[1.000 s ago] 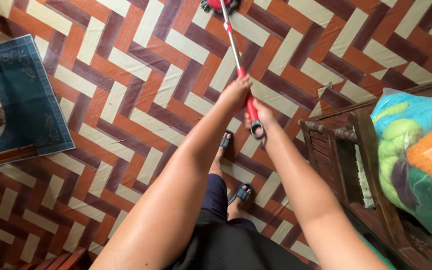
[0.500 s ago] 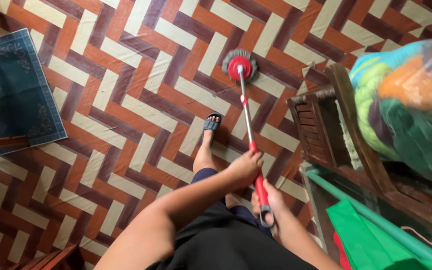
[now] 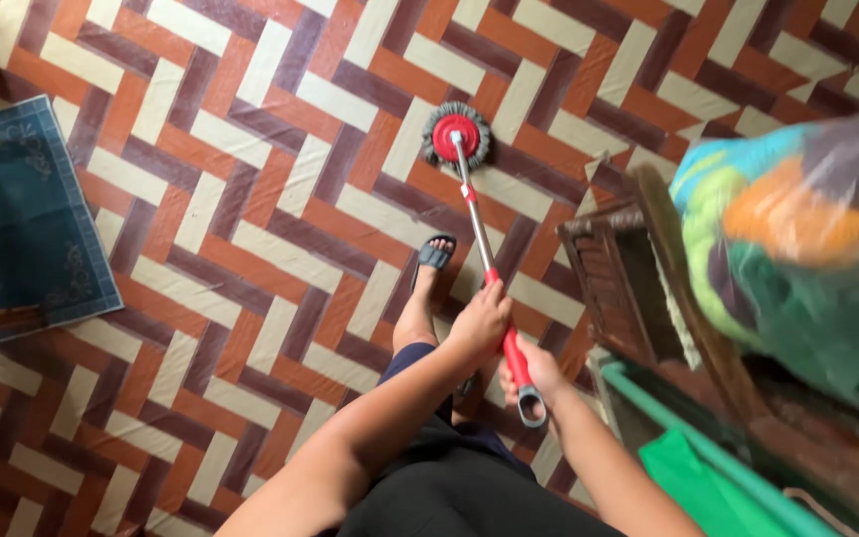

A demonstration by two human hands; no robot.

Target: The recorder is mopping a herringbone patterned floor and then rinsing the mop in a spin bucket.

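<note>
Bulging clear bag point(image 3: 797, 249) of colourful contents, right.

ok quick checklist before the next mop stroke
1. Left hand gripping the mop pole: ok.
2. Right hand on the red grip: ok.
3. Mop head flat on the floor: ok.
4. Foot apart from the mop head: ok.
5. Rug apart from the mop head: ok.
6. Wooden chair close to the pole on the right: cannot tell if the stroke clears it.

We drew the mop point(image 3: 484, 264) back until its round head point(image 3: 456, 136) lay nearer our gripping hands, left hand point(image 3: 479, 320) above right hand point(image 3: 534, 370).
</note>
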